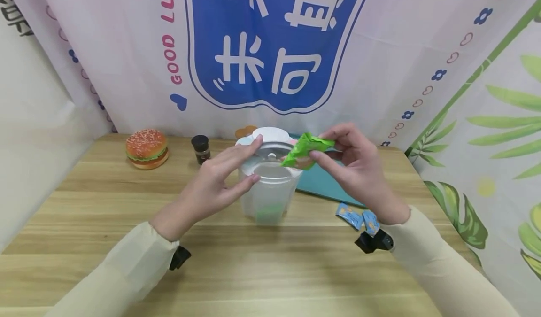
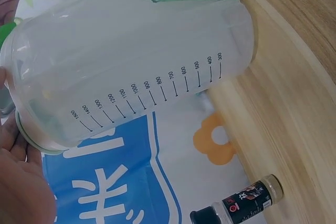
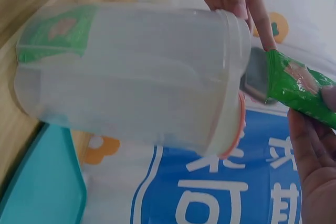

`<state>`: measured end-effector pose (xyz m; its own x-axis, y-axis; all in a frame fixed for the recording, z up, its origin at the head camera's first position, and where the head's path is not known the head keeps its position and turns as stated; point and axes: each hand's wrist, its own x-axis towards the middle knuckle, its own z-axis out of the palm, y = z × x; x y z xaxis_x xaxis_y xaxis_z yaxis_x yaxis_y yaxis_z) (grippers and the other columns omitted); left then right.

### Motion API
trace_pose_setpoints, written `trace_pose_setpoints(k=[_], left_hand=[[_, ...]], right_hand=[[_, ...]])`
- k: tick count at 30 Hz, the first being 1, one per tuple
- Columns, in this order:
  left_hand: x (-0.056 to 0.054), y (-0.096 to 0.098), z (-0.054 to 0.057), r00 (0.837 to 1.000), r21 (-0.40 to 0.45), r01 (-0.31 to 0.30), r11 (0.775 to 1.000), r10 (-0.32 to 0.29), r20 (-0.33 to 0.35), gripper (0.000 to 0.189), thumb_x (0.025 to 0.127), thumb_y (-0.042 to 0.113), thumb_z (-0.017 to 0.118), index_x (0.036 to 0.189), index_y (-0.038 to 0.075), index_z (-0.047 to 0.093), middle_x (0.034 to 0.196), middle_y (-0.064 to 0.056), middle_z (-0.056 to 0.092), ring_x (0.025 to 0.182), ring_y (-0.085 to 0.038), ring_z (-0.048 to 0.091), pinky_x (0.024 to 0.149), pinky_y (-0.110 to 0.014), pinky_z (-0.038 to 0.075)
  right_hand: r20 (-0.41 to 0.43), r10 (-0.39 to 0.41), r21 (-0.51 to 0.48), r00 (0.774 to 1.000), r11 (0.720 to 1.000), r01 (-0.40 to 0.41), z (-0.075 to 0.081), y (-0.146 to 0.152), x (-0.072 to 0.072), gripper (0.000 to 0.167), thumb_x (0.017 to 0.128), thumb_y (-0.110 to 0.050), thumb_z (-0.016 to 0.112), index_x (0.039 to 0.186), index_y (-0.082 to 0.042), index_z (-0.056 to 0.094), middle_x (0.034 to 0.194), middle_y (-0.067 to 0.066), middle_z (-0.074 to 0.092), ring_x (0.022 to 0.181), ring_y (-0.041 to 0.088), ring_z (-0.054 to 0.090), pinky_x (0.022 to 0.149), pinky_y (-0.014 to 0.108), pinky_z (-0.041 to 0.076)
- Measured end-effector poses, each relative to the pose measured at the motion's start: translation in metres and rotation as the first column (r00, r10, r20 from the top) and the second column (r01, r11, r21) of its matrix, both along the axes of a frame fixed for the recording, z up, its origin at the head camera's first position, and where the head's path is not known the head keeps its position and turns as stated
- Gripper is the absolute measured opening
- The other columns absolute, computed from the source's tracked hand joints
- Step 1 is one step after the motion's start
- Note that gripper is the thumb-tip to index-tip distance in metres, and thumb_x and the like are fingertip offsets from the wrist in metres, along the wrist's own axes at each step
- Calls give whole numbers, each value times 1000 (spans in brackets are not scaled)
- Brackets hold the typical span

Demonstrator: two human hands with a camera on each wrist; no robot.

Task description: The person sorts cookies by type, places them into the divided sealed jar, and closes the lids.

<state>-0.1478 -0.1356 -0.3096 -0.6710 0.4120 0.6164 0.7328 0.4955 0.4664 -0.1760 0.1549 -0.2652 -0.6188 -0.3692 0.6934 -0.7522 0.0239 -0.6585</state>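
A translucent plastic storage container (image 1: 264, 197) stands upright on the table with its clear flap (image 3: 254, 80) raised. Measuring marks run up its side in the left wrist view. My left hand (image 1: 213, 181) holds it at the top, thumb by the near rim and a fingertip up by the flap. Just over the opening, my right hand (image 1: 359, 166) pinches a green snack packet (image 1: 307, 149) between thumb and fingers. The packet is tilted, its lower end close to the opening. Through the wall shows another green packet (image 3: 58, 32) at the bottom.
A teal tray (image 1: 325, 185) lies behind and right of the container. Two small blue packets (image 1: 350, 216) are near my right wrist. At the back left are a toy hamburger (image 1: 146, 148) and a black-capped seasoning bottle (image 1: 201, 149). A printed curtain (image 1: 139, 63) hangs behind the table.
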Motion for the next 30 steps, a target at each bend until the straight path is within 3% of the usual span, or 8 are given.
trace_pose_setpoints(k=[4, 7, 12, 18, 24, 30], left_hand=[[0, -2, 1, 1000, 4, -2, 1000, 2, -11, 73, 94, 12, 79, 159, 14, 45, 154, -10, 60, 143, -29, 57, 122, -50, 45], [0, -2, 1, 1000, 2, -1, 1000, 1, -5, 73, 95, 13, 78, 160, 16, 44, 156, -9, 58, 145, -29, 56, 121, -49, 47], [0, -1, 1, 1000, -8, -5, 1000, 5, 12, 73, 96, 14, 77, 161, 18, 43, 158, -9, 56, 146, -29, 54, 119, -49, 49], [0, -1, 1, 1000, -14, -10, 1000, 10, 6, 74, 96, 14, 77, 161, 18, 43, 157, -8, 56, 146, -29, 55, 120, -50, 48], [0, -1, 0, 1000, -11, -9, 1000, 9, -9, 73, 95, 14, 78, 160, 16, 44, 156, -9, 58, 145, -29, 55, 121, -50, 47], [0, -1, -1, 1000, -14, -5, 1000, 5, 3, 74, 96, 14, 77, 161, 17, 43, 156, -9, 58, 145, -29, 55, 120, -51, 48]], right_hand=[[-38, -8, 40, 999, 999, 9, -1, -13, 3, 32, 87, 20, 71, 113, 15, 54, 111, -9, 68, 97, 6, 74, 83, 26, 66], [-66, -3, 54, 998, 998, 6, -2, -20, 5, 37, 83, 25, 71, 114, 14, 54, 112, 4, 70, 101, 5, 73, 84, 27, 67], [-84, -3, 136, 996, 991, 15, -7, -26, 7, 36, 85, 20, 74, 115, 9, 57, 114, 21, 69, 109, 9, 74, 87, 26, 66], [-100, -35, 255, 994, 965, 60, -14, -29, 9, 25, 88, 9, 77, 109, 2, 65, 114, 14, 74, 111, 25, 74, 91, 25, 65], [-110, -40, 312, 993, 947, 72, -18, -30, 8, 16, 91, 2, 78, 104, -4, 72, 112, 10, 76, 106, 19, 74, 89, 23, 65], [-210, -51, 373, 976, 919, 128, -20, -30, 9, 9, 90, 0, 79, 96, -6, 77, 110, 7, 75, 106, 20, 72, 97, 30, 63]])
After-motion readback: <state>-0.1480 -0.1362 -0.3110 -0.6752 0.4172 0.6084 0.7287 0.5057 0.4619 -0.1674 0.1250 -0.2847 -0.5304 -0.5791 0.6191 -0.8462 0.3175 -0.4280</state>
